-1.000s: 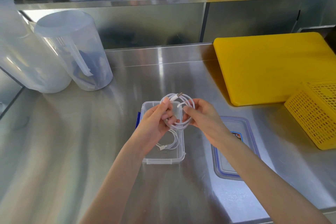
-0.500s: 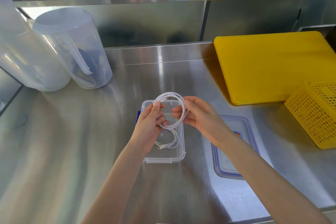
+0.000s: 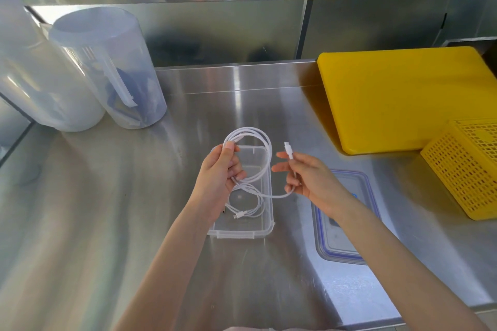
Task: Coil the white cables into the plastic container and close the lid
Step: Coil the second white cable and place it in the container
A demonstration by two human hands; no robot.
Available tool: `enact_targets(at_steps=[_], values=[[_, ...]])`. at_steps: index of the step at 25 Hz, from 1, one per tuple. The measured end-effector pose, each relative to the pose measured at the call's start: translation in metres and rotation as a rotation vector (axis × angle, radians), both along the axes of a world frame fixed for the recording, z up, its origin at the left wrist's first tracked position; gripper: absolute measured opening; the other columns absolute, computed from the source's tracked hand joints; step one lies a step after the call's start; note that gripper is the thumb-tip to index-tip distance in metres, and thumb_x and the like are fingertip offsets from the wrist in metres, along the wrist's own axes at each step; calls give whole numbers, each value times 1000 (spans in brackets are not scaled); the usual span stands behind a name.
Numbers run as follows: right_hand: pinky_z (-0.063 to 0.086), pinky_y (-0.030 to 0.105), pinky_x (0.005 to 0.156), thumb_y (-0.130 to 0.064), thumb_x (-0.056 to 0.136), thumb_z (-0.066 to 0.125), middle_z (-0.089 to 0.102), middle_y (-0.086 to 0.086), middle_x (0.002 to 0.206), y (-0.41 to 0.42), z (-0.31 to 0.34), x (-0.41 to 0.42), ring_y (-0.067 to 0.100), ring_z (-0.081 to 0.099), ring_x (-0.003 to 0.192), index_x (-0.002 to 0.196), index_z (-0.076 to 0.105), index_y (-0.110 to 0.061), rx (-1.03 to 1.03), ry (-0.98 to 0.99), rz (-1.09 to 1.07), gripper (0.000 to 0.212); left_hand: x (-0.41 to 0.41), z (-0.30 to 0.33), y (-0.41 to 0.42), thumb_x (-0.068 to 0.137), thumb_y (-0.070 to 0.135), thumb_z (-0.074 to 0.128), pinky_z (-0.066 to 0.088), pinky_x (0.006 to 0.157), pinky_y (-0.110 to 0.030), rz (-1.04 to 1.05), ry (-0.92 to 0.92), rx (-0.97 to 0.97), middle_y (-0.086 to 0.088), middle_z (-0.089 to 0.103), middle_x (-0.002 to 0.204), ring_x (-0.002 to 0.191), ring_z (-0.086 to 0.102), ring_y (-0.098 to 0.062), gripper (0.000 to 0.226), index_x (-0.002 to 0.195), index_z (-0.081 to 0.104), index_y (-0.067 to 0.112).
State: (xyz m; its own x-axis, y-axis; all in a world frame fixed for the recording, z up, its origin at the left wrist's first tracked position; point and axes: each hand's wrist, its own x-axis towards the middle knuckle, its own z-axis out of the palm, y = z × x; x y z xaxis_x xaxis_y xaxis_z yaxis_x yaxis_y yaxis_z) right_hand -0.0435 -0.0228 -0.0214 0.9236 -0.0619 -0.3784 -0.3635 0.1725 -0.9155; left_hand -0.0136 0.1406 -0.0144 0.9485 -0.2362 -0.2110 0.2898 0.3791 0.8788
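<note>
One thin white cable (image 3: pixel 246 208) already lay coiled in the open plastic container (image 3: pixel 242 232) at the counter's centre. The left hand (image 3: pixel 220 172) pinched the looped part of a second white cable (image 3: pixel 265 142) above the container's 12 o'clock end, while the right hand (image 3: pixel 306 179), at its 3 o'clock, gripped the loose tail near the plug. Roughly half done (by my reckoning): this coil wanted finishing and dropping in, and the lid (image 3: pixel 343 226) lay unused at 4 o'clock.
</note>
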Motion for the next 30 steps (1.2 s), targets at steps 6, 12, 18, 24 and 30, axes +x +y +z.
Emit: enact_targets(at_steps=[6, 12, 18, 24, 30], values=[[29, 26, 59, -7, 87, 37, 50, 2, 78, 14, -2, -1, 11, 30, 59, 81, 69, -29, -196, -131, 236, 40, -7, -1, -9, 97, 20, 38, 37, 47, -15, -50, -47, 241, 14, 34, 46, 39, 34, -3, 25, 76, 51, 16], [31, 28, 65, -31, 83, 57, 42, 1, 68, 21, -6, -5, 12, 37, 67, 78, 53, -7, -285, -170, 78, 24, -9, -9, -15, 96, 21, 40, 40, 63, -27, -57, -124, 418, 17, 42, 37, 39, 41, 0, 21, 78, 50, 20], [46, 26, 77, -29, 97, 30, 59, -2, 74, 23, -2, -2, 11, 56, 73, 86, 62, -13, -437, -247, -189, 38, -7, -18, -9, 96, 23, 41, 38, 68, -31, -61, -61, 338, 15, 36, 39, 39, 37, -2, 28, 69, 45, 17], [54, 25, 72, -33, 96, 32, 59, 3, 65, -11, 26, 5, 12, 65, 65, 70, 55, -19, -19, -152, -424, 37, 0, -20, 12, 97, 21, 37, 46, 54, -19, -30, 111, -17, 12, 33, 44, 39, 34, -4, 27, 75, 50, 13], [37, 17, 45, -27, 96, 35, 55, 2, 69, -10, 24, 4, 7, 46, 51, 75, 51, -17, -135, -3, -158, 29, -2, -17, 8, 98, 23, 34, 40, 54, -19, -59, 13, 103, 13, 32, 43, 39, 32, -4, 29, 77, 52, 14]])
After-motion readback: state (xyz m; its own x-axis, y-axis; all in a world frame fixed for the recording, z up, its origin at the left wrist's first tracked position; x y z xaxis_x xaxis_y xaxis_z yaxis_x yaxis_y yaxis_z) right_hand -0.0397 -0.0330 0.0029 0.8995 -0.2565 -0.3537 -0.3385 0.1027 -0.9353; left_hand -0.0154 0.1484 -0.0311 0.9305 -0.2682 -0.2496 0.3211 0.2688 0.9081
